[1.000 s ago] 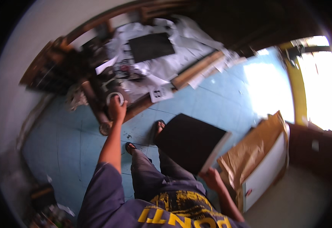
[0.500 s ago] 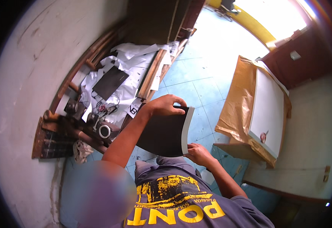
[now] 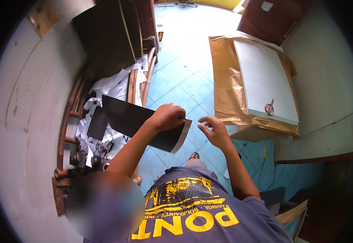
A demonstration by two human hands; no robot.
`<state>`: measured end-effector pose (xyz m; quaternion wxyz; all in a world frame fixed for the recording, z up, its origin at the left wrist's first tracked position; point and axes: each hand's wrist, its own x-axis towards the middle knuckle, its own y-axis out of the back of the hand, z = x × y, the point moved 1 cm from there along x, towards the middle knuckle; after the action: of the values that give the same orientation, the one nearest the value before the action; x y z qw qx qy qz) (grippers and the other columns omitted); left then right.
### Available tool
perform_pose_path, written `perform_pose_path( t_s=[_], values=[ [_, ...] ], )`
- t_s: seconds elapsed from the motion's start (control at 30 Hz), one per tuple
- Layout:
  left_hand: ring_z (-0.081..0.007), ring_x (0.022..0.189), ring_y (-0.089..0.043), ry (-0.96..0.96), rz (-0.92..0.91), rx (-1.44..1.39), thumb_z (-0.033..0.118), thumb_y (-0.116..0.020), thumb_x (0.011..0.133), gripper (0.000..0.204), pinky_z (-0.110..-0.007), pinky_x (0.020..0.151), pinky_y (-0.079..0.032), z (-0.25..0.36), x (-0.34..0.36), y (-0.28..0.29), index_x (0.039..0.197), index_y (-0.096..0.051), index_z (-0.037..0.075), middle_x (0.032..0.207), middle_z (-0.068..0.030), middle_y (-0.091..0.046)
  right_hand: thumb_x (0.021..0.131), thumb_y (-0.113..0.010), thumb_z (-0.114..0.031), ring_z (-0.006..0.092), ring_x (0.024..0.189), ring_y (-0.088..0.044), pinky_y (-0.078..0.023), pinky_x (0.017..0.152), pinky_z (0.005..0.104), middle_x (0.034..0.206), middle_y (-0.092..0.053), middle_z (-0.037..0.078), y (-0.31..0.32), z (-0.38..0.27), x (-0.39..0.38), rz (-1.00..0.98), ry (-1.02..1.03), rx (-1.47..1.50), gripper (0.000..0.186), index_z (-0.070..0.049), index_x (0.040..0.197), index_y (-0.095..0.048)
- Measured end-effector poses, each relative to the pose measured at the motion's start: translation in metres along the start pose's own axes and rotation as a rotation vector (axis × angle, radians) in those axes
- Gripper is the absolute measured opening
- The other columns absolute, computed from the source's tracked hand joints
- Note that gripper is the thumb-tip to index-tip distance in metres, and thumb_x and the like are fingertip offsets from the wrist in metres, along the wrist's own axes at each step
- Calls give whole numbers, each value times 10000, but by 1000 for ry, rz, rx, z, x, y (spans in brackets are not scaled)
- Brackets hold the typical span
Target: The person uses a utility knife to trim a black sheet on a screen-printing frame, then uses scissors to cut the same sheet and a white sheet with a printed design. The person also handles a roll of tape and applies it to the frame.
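Observation:
A dark rectangular sheet [image 3: 140, 125] with a pale strip [image 3: 180, 138] along its right end hangs from my left hand [image 3: 166, 117], whose fingers are curled over its upper right corner. My right hand [image 3: 213, 129] is just right of that strip, with fingers apart and nothing in them. Behind the held sheet, another dark flat piece [image 3: 96, 127] lies on rumpled white paper [image 3: 112, 80]. Near it are tangled thin cords [image 3: 107, 148].
A white board [image 3: 261, 75] on brown paper [image 3: 225, 77] lies at the right, carrying red-handled scissors [image 3: 269, 108]. Bamboo poles [image 3: 146, 85] line the left-side stack, beneath a dark panel [image 3: 103, 44]. Blue tiled floor [image 3: 172, 87] runs to a bright far area. Wooden boards [image 3: 289, 214] stand lower right.
My left hand left the tape roll at the wooden frame and took the dark sheet's top corner. My right hand has since released the sheet and risen. The view has swung to the right.

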<state>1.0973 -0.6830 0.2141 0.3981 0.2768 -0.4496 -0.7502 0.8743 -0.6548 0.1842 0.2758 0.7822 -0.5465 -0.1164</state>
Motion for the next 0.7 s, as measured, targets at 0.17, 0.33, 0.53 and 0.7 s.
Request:
perform_pose_path(
  t_s=[0.17,0.33,0.53,0.7],
  values=[
    [-326,791,-665,-12,-109,148,231,-628,787,192,-412,718,-532,39,73,3,813,-709,59,815,-159,-678,834,-680,-187,277,732,-657,-520,655,379,841,-668,128,34,32,44,-46,43,-65,170,-59,945,-682],
    [-347,765,-662,-55,-227,229,232,-610,769,202,-424,694,-536,52,129,-21,771,-707,55,785,-173,-671,844,-630,-208,337,783,-642,-511,689,424,822,-657,142,60,71,53,-97,-11,-174,150,-58,857,-639],
    [-361,721,-657,-164,-321,193,263,-625,760,224,-433,663,-537,57,174,-51,744,-704,54,748,-177,-666,833,-625,-180,349,812,-637,-501,719,429,828,-658,167,69,118,44,-126,-151,-48,152,-29,853,-628],
    [-334,690,-659,-258,-362,94,366,-659,752,252,-426,636,-534,49,204,-65,791,-739,131,738,-140,-673,849,-578,-197,357,824,-635,-495,726,430,838,-660,187,82,124,47,-109,-339,-59,194,-13,860,-639]
  ],
)
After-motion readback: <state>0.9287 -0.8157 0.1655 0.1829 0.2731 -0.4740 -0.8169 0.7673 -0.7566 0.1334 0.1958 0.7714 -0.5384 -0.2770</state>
